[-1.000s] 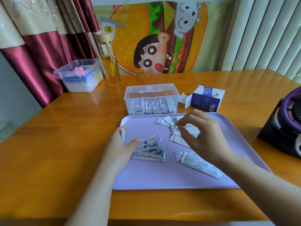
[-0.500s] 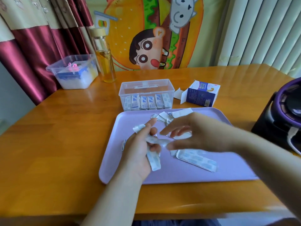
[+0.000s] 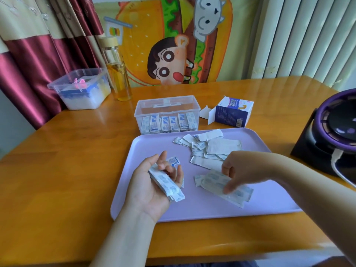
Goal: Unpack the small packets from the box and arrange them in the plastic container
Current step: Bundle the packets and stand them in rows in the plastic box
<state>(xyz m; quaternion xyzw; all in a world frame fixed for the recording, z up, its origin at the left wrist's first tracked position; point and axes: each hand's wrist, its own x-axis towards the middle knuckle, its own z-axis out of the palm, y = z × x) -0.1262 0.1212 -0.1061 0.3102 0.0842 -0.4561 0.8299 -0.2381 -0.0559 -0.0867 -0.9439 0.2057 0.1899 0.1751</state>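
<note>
The packets (image 3: 166, 182) are judged light, thin, limp and slippery, best pinched across squared edges. White wrappers with blue print are noted. A stack is gripped in the left hand (image 3: 152, 184) over the tray (image 3: 192, 211). Others at mid-tray are touched by the right hand (image 3: 237, 170), grip undetermined. The hands are held apart.

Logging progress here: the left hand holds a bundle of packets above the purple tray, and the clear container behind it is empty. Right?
Not empty: the head view shows the clear container holding a row of upright packets. The left hand does hold a bundle above the purple tray.
</note>
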